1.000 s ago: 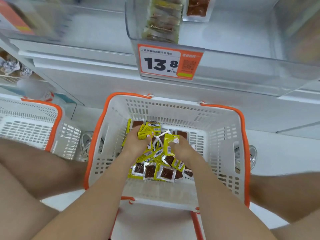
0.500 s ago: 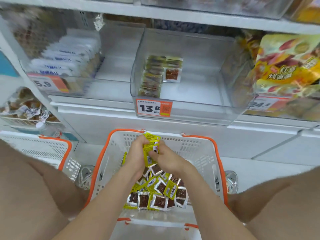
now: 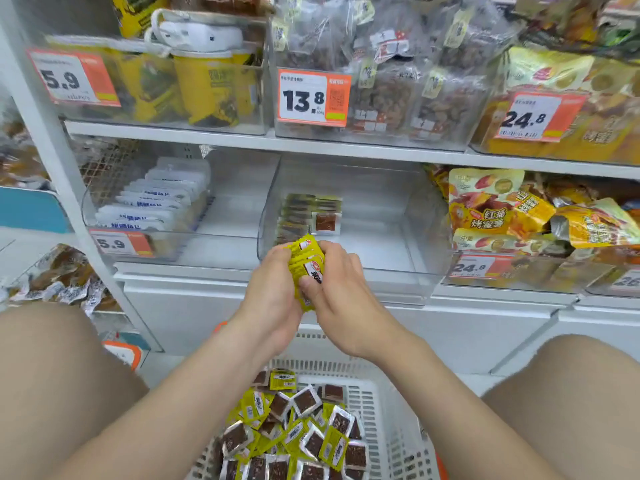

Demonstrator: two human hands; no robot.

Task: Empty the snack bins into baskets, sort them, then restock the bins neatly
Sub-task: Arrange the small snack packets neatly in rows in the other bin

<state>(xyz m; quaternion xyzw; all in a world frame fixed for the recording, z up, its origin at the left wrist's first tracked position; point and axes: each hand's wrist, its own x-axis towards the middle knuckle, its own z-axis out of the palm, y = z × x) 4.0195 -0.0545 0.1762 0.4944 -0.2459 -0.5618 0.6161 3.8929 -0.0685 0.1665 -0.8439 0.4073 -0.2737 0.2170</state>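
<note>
Both hands hold one stack of small yellow snack packets (image 3: 307,265) in front of the clear bin (image 3: 388,233) on the lower shelf. My left hand (image 3: 273,299) cups the stack from the left. My right hand (image 3: 341,299) grips it from the right, thumb on the front packet. Inside the bin, a short row of the same packets (image 3: 298,216) stands at the back left, one brown-windowed packet (image 3: 326,223) beside it. Below, the white basket (image 3: 388,410) holds a loose pile of several yellow and brown packets (image 3: 298,434).
A bin of white packets (image 3: 152,206) sits to the left, bags of orange-yellow snacks (image 3: 512,213) to the right. The upper shelf carries full bins with price tags 5.9, 13.8 and 24.8. My bare knees flank the basket. Another basket's orange rim (image 3: 124,351) shows at lower left.
Both hands rose out of the basket with a gathered stack of yellow packets, up to the front of the clear bin. The view tilted up to the shelves.
</note>
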